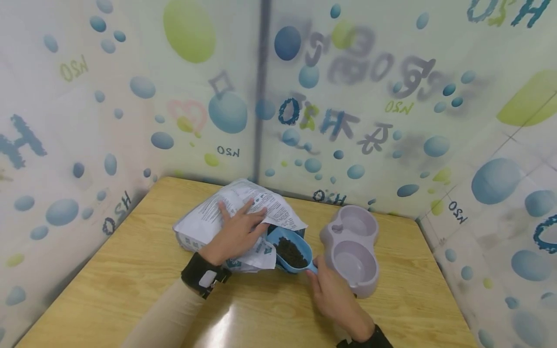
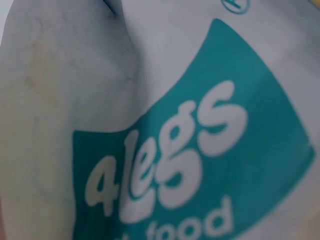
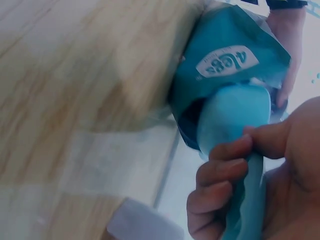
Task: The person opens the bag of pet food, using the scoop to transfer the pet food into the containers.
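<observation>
A white pet food bag [image 1: 204, 220], printed "4legs" in the left wrist view, lies on its side with its mouth toward the right. My left hand [image 1: 237, 234] rests on top of it, fingers spread. My right hand [image 1: 332, 290] grips the handle of a blue scoop [image 1: 310, 249]. Dark brown kibble [image 1: 290, 252] fills much of the scoop's bowl, which is at the bag's mouth; the far end is partly covered by the bag. In the right wrist view, the fingers [image 3: 222, 172] curl round the handle, below the bag's teal-printed side [image 3: 227, 60].
Just right of the scoop stands a pale purple double pet bowl [image 1: 375, 232], two round hollows joined together. The wooden table [image 1: 270, 314] carries everything. Patterned curtain-like walls [image 1: 348, 183] rise behind it and on both sides.
</observation>
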Motion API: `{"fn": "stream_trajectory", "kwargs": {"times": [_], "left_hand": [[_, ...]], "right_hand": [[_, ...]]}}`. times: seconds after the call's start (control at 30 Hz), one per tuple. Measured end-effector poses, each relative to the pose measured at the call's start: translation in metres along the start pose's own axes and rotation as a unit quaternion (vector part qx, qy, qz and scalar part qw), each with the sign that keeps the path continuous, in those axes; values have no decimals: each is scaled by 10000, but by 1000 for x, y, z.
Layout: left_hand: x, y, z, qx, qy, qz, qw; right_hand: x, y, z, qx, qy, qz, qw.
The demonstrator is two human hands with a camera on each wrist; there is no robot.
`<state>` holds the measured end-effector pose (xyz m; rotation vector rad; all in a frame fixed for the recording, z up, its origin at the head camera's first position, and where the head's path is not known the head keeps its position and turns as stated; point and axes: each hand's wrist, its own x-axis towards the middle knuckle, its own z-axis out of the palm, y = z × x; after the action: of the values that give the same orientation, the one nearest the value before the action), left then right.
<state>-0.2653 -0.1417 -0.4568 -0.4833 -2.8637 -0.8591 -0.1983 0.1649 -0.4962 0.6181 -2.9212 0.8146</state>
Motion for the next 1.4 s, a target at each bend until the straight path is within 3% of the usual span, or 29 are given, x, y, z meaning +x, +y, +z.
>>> {"fn": "stream_trajectory", "kwargs": {"times": [0.4, 0.6, 0.7, 0.9, 1.17, 1.4], "left_hand": [[1, 0, 1, 48, -52, -4, 10000], [1, 0, 1, 73, -56, 9, 10000], [1, 0, 0, 58, -34, 6, 10000], [-1, 0, 0, 74, -16, 17, 10000], [-2, 1, 1, 43, -7, 24, 10000], [-3, 0, 1, 58, -5, 16, 10000]], "right_hand": [[-8, 23, -36, 577, -253, 225, 9978], [-11, 40, -55, 736, -114, -366, 9966], [-12, 46, -66, 876, -98, -426, 9952], [-10, 55, -84, 772, 121, 308, 9965], [-3, 71, -102, 26, 643, 966, 9932], [6, 93, -114, -229, 495, 1697, 9840]]}}
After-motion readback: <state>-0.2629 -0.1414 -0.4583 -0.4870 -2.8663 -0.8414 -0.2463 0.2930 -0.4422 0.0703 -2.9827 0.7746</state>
